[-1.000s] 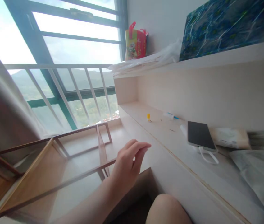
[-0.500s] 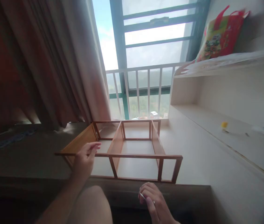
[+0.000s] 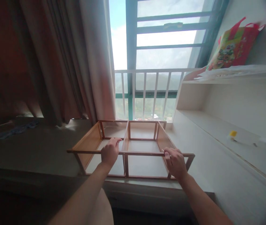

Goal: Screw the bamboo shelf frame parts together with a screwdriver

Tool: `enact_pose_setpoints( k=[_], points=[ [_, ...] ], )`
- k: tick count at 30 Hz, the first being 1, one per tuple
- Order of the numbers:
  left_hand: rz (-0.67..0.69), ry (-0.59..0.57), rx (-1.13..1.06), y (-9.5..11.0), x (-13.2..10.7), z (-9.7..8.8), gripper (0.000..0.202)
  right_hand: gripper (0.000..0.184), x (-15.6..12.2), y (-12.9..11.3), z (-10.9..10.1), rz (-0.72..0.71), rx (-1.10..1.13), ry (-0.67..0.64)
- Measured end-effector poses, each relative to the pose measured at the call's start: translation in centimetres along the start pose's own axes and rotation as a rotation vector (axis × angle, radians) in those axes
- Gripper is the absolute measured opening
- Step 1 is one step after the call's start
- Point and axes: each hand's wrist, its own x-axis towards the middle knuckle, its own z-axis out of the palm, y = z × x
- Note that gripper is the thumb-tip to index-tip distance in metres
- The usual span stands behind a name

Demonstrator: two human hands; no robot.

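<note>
A brown wooden shelf frame (image 3: 126, 165) with upright panels lies on the pale window ledge in front of me. My left hand (image 3: 110, 152) is over its near top rail, beside the middle panel, with fingers closed together. Whatever may be between those fingertips is too small or hidden to name. At the right part of the same rail is my right hand (image 3: 175, 161), closed around a thin metal rod (image 3: 163, 150). Only the rod's ends show, one pointing left over the rail.
The ledge (image 3: 201, 175) ends in a near edge by my knee (image 3: 103, 206). Along the right runs a white shelf unit with a small yellow object (image 3: 232, 134) and small dark pieces. A red and green bag (image 3: 238, 47) stands higher up. Curtains (image 3: 76, 62) hang left.
My right hand has risen from below the ledge edge to the frame's near rail, carrying the rod. My left hand has shifted right along the rail to the middle panel. The view has turned slightly.
</note>
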Motion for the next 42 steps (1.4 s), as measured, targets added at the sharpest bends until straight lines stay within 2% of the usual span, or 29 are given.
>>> enact_pose_setpoints(
  k=[4,8,13,15,18,20,24,27,30,32,35,38,42],
  points=[
    [-0.018,-0.02,0.004,3.5,0.1,1.9,0.033,0.031,0.8,4.4,-0.4,0.016,0.011,0.002],
    [-0.046,-0.043,-0.015,6.1,0.7,3.4,0.033,0.036,2.3,8.2,-0.2,0.066,0.052,-0.024],
    [0.006,0.034,-0.191,7.7,0.7,3.5,0.029,0.038,4.8,11.3,0.2,0.081,0.139,-0.047],
    [0.055,0.098,-0.297,7.8,0.0,3.2,0.028,0.038,5.3,11.4,0.0,0.096,0.222,0.031],
    [0.104,0.157,-0.425,7.6,-1.4,2.8,0.027,0.037,4.9,9.9,-0.7,0.12,0.355,0.276],
    [0.12,0.136,-0.454,7.2,-1.8,2.5,0.026,0.037,3.7,8.1,-1.1,0.137,0.39,0.361],
    [0.109,0.03,-0.442,6.7,-0.6,1.4,0.024,0.027,0.8,4.0,-0.9,0.25,0.481,0.277],
    [-0.004,-0.019,-0.56,7.3,0.1,0.0,0.023,0.023,-1.7,0.8,-0.4,0.404,0.603,0.177],
    [0.008,-0.234,-0.851,9.2,-1.8,-0.3,0.022,0.026,-4.7,-2.6,-0.2,0.569,0.716,0.085],
    [0.002,-0.426,-1.033,10.5,-4.2,0.5,0.02,0.03,-6.5,-4.5,-0.1,0.638,0.791,-0.028],
    [-0.137,-0.594,-1.231,11.3,-7.7,2.9,0.02,0.033,-8.6,-6.5,0.2,0.667,0.917,-0.142],
    [-0.266,-0.646,-1.353,10.9,-9.8,5.3,0.021,0.026,-9.8,-7.2,0.9,0.697,0.988,-0.129],
    [-0.324,-0.688,-1.385,10.5,-10.8,7.2,0.026,0.027,-11.1,-7.2,2.1,0.804,1.097,-0.036]
  ],
)
